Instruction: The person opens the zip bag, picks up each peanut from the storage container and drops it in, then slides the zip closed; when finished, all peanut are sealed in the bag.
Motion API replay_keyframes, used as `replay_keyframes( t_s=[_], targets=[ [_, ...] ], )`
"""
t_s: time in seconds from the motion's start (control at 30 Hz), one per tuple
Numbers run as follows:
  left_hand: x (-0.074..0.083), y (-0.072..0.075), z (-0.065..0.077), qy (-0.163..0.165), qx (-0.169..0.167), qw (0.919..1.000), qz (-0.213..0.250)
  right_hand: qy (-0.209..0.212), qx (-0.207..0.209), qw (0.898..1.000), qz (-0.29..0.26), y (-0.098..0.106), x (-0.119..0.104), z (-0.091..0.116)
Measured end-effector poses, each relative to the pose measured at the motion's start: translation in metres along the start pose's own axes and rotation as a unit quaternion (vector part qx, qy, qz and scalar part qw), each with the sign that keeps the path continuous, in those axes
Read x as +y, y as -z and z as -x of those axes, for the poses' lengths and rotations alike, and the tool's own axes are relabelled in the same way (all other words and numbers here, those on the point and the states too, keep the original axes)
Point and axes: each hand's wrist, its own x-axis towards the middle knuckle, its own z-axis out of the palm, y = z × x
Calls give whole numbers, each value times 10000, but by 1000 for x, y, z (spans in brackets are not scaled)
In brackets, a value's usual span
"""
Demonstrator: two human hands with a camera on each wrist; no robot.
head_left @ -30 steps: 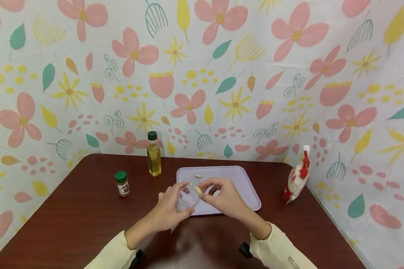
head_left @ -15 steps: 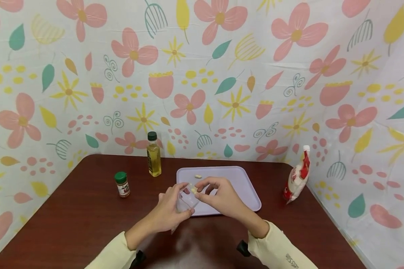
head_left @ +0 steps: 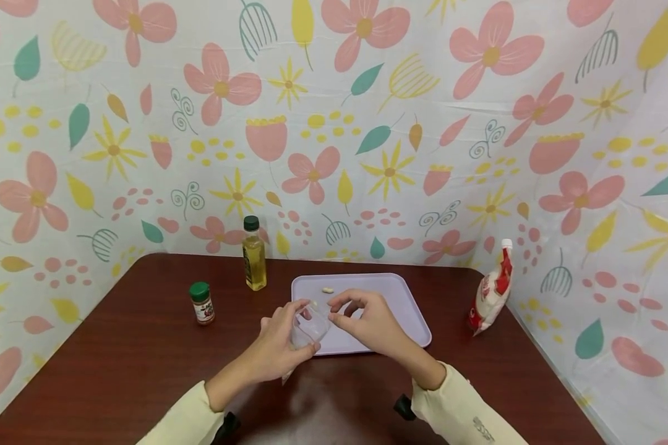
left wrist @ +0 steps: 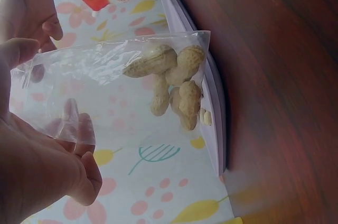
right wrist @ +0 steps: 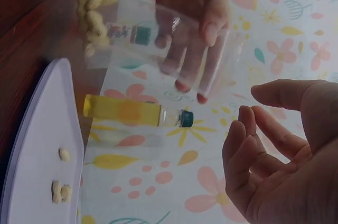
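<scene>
My left hand [head_left: 281, 343] holds a clear plastic bag [left wrist: 95, 86] by its upper part, with the thumb on one side and fingers on the other. Several unshelled peanuts [left wrist: 182, 65] lie at the bottom of the bag. My right hand [head_left: 367, 321] hovers just right of the bag's mouth. In the right wrist view its thumb and loosely bent fingers [right wrist: 240, 150] stand apart with nothing between them. Beyond the hands, more peanuts [right wrist: 60, 191] rest on the pale purple tray [head_left: 401, 309], partly hidden by hands and bag in the head view.
On the left of the brown table [head_left: 117, 346] stand a green-capped spice jar [head_left: 202, 304] and an oil bottle [head_left: 254, 254]. A red and white pouch with a white cap [head_left: 491, 290] stands at the right. A flower-patterned cloth [head_left: 334, 123] hangs behind the table.
My right hand, which pinched a peanut, moved it left into the bag's mouth, let it go and drew back slightly right. The left hand keeps its hold on the bag.
</scene>
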Motion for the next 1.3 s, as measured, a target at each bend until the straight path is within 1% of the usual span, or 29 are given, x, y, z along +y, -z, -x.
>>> replay_keyframes(
  t_s=[0.17,0.4,0.5,0.73,0.93,1.1,1.3],
  targets=[
    [0,1,0,28,26,10000,-5,-157,72,9998,41,2,9,-5],
    [0,1,-2,14,-86,9999,-107,-485,288,9982,221,4,16,-12],
    [0,1,-1,17,-86,9999,-145,-590,346,9973,263,6,27,-14],
    [-2,0,-1,-49,-44,9999,-157,-772,561,9943,479,10,59,-20],
    [-3,0,-1,-38,-47,9998,-185,-960,831,9901,600,12,73,-25],
    [-2,2,0,-23,-22,9998,-202,-1160,779,9874,750,14,86,-28],
    [-1,3,1,31,-75,9998,-156,-1428,667,9826,981,18,106,-29]
  ],
)
